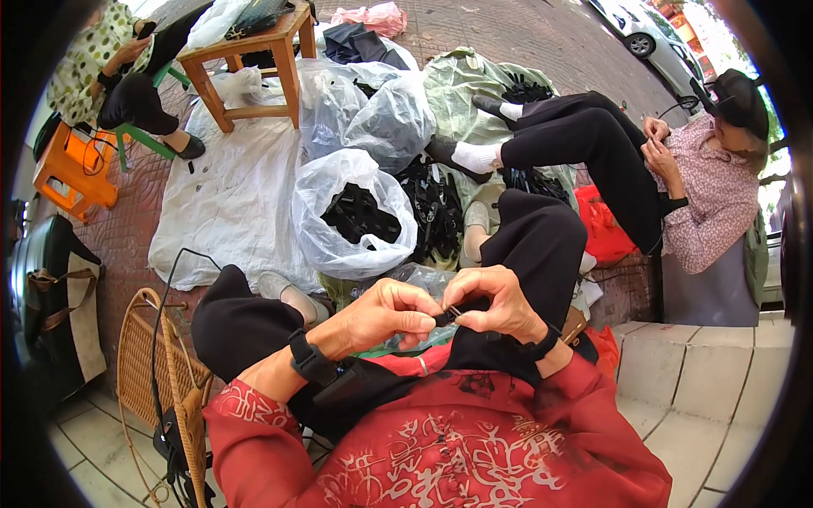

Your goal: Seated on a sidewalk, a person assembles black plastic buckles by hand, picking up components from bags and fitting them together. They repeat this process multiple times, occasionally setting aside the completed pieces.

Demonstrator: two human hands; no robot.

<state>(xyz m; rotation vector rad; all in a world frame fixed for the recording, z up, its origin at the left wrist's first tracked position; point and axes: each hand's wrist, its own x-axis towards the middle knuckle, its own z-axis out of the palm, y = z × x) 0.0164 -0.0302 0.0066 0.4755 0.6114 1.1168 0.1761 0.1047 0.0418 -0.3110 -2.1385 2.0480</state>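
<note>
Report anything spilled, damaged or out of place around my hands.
Nothing stands out. The left hand and right hand hold a small black piece; the open plastic bag beyond them contains black parts.

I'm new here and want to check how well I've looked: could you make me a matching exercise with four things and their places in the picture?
1. Small black piece
2. Wicker chair
3. Pale car
4. Wooden stool

A. Upper right
B. Upper left
C. Between the fingers of the left hand and right hand
D. Lower left

Pairs: 1-C, 2-D, 3-A, 4-B
</note>
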